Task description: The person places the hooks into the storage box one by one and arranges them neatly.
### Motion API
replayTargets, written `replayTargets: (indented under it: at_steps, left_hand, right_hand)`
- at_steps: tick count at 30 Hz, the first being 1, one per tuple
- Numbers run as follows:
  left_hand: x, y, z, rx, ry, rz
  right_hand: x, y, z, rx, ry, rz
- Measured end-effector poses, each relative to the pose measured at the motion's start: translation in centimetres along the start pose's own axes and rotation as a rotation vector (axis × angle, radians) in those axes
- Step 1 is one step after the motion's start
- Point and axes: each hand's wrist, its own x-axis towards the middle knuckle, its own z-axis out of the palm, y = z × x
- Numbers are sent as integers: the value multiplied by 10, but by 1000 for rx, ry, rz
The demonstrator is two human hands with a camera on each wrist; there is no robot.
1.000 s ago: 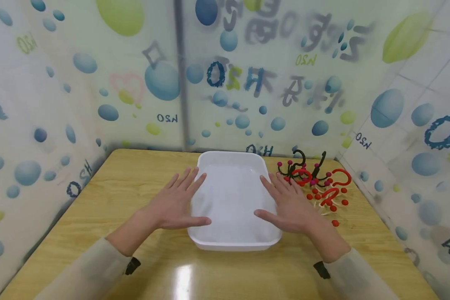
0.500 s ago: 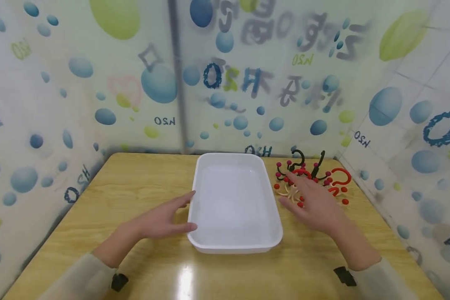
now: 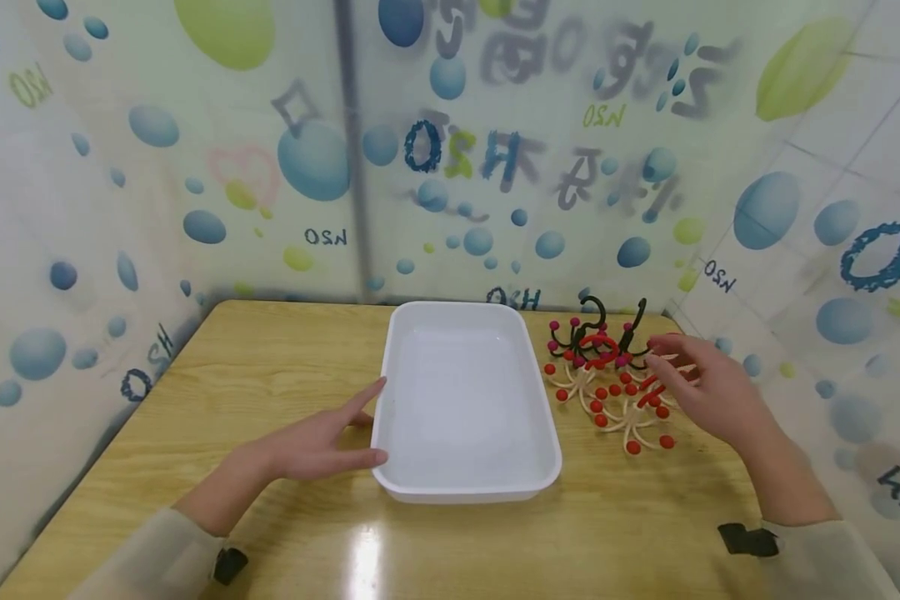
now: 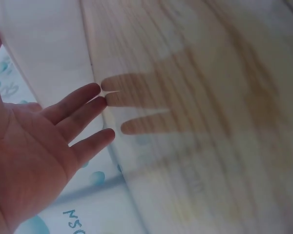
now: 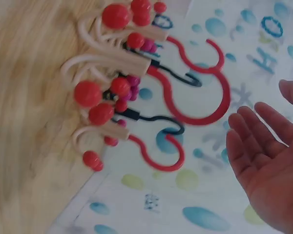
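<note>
A white rectangular tray (image 3: 465,408) sits in the middle of the wooden table. At its left side is my left hand (image 3: 307,446), thumb and forefinger by the rim; in the left wrist view that hand (image 4: 34,146) has straight, spread fingers. Right of the tray stand several claw-like massagers with ball-tipped prongs and hooked handles. Some are cream with red hooks and balls (image 3: 630,419); others are black with magenta balls (image 3: 579,337). My right hand (image 3: 727,400) hovers at their right side, overlapping some. In the right wrist view its loosely bent fingers (image 5: 261,141) hold nothing, apart from a red hook (image 5: 200,119).
Patterned walls (image 3: 435,208) enclose the wooden table (image 3: 285,367) at the back and both sides. Black straps (image 3: 748,540) are on both wrists. The massagers stand crowded together between the tray and the right wall.
My right hand has moved from the tray's right side across the massagers to their far right. My left hand has lowered from over the tray's left edge to beside its wall.
</note>
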Motion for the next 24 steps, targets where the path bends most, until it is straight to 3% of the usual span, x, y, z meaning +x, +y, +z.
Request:
replayTargets:
  at_steps: [9, 16, 24]
  left_hand:
    - [1, -1, 0, -13, -8, -15]
    - [1, -2, 0, -5, -16, -33]
    - [1, -3, -1, -19, -26, -21]
  right_hand:
    - [-7, 42, 1, -18, -68, 58]
    - [-6, 63, 17, 56, -18, 82]
    - [-6, 69, 29, 159, 5, 108]
